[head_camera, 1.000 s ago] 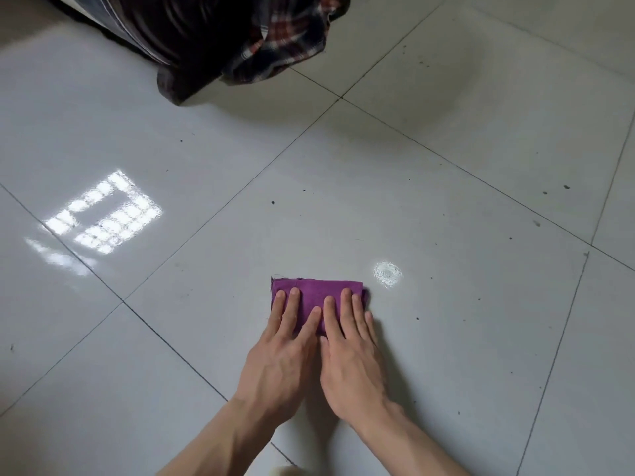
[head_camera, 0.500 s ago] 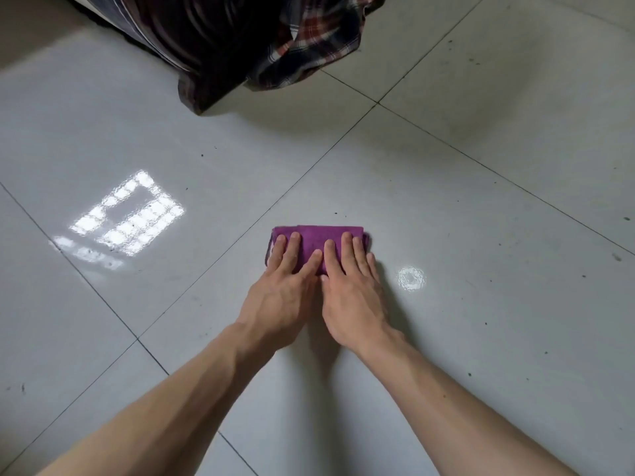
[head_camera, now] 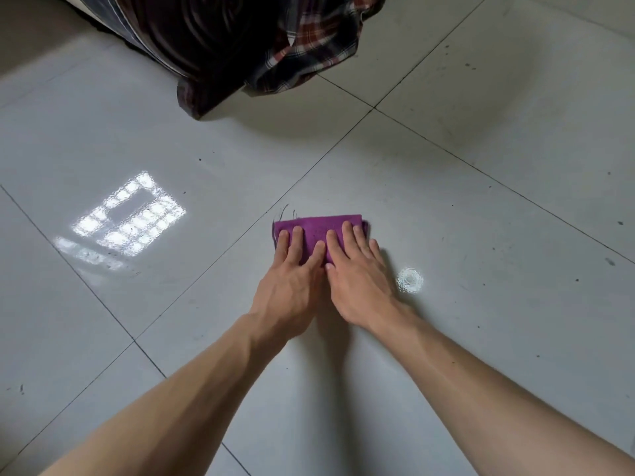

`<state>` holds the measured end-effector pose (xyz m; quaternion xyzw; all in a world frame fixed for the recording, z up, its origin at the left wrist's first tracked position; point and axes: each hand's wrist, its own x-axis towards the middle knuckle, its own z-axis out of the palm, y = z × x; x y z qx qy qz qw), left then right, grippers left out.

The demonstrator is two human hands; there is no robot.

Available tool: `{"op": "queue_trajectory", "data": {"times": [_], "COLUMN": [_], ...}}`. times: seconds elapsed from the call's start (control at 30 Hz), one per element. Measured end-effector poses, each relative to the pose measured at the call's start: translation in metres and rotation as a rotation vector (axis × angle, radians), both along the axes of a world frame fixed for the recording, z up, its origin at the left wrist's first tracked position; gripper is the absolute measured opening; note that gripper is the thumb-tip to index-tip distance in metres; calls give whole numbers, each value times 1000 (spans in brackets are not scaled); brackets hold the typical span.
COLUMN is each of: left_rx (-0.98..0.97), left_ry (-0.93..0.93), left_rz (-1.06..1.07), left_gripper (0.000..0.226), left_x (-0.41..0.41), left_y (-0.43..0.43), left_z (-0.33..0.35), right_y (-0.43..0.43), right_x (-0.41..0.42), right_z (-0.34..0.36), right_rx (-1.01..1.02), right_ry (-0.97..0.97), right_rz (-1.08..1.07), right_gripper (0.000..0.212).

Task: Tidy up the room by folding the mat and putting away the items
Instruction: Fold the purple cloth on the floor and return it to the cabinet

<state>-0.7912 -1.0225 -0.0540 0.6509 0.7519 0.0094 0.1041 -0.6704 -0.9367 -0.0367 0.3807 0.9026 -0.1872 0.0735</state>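
**Presently: folded mat pressed flat on floor**

Purple mat (head_camera: 319,230) lies folded small on the tiled floor (head_camera: 481,269), centre frame. Left hand (head_camera: 292,286) and right hand (head_camera: 357,283) rest side by side, fingers extended, palms down, gripping nothing, apparently to set the creases. Dark bedding (head_camera: 240,39) hangs upper centre.

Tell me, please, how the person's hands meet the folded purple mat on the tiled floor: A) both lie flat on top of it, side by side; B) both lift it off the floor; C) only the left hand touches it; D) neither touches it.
A: the left hand and the right hand both rest palm-down, side by side, on the purple mat, which lies flat on the floor.
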Motion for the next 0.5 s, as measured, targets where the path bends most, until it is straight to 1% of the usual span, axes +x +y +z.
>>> {"op": "queue_trajectory", "data": {"times": [0.07,0.13,0.27,0.33,0.4,0.5], "left_rx": [19,35,-22,-38,-36,-13], "left_ry": [-1,-29,-96,-100,-103,-161], "left_rz": [-15,60,152,133,129,154], "left_gripper": [57,62,72,75,75,70], "left_x": [15,30,50,60,71,89], "left_y": [-20,-39,-69,-84,-100,-131], "left_z": [4,9,6,7,11,6], "right_y": [-20,-39,-67,-82,-99,-127], "right_x": [17,31,48,60,72,90], "right_z": [-3,-5,-6,-5,-2,-1], "right_rx": [14,46,74,85,88,103], "right_ry": [24,17,-32,-47,-55,-60], "right_rz": [6,-4,-35,-48,-45,-39], "right_gripper": [60,60,61,61,60,60]}}
